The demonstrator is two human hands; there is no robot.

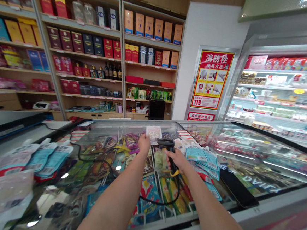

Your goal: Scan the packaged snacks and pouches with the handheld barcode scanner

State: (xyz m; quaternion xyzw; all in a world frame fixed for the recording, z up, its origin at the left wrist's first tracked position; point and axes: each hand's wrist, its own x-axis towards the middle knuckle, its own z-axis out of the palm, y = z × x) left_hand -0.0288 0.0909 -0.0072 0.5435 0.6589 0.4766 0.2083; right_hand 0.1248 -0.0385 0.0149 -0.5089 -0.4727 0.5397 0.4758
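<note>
My right hand (178, 160) is wrapped round the handle of a black barcode scanner (166, 143), its head pointing left. A dark cable runs down from the handle and curves left over the glass. My left hand (144, 143) pinches the lower left edge of a clear-and-white packet (154, 133), held up just beyond the scanner's head. What is inside the packet is too small to name. To the right of my right hand, several blue-and-white spouted pouches (202, 157) lie overlapping on the freezer's glass lid.
The glass-topped chest freezer (160, 224) holds many packaged goods. More spouted pouches (50, 158) and a clear packet (6, 197) lie at left. A black slab (238, 187) rests at right. Behind stand shelves of boxes (148, 42) and a lit chiller (283, 89).
</note>
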